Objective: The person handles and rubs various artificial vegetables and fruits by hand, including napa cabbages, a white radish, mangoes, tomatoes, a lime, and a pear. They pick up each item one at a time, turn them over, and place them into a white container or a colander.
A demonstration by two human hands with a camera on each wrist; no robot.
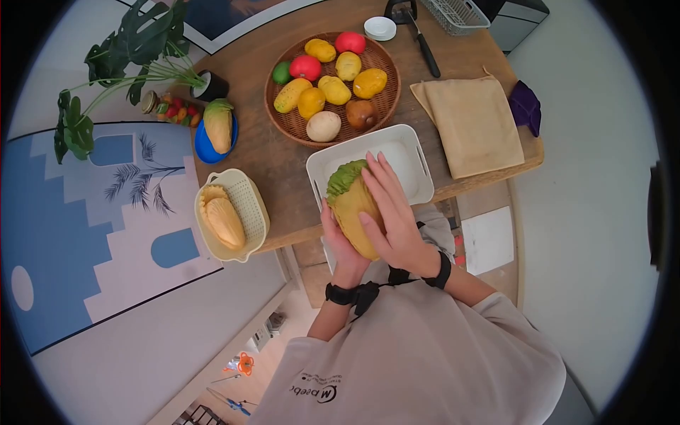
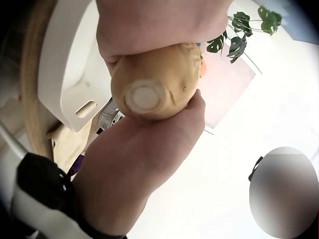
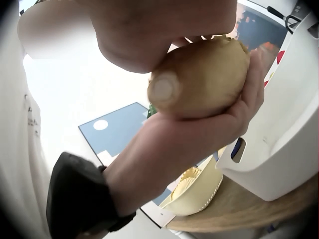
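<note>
A napa cabbage (image 1: 352, 205), yellow with a green leafy top, is held between both hands over the near edge of a white tub (image 1: 407, 159) on the wooden table (image 1: 276, 166). My left hand (image 1: 341, 248) grips it from below and the left, fingers curled round it. My right hand (image 1: 393, 212) lies over its top and right side. In the left wrist view the cabbage (image 2: 154, 89) shows its cut stem end, with the left hand (image 2: 144, 149) beneath it and the right hand (image 2: 154, 25) above. The right wrist view shows the cabbage (image 3: 204, 79) beside the tub (image 3: 289, 144).
A wicker basket (image 1: 282, 120) of fruit stands behind the tub. A cream colander (image 1: 249, 202) with a cabbage piece overhangs the table's left front edge. Also here: a blue dish (image 1: 204, 147), a tan cloth (image 1: 474, 124), a knife (image 1: 427, 53) and a potted plant (image 1: 134, 57).
</note>
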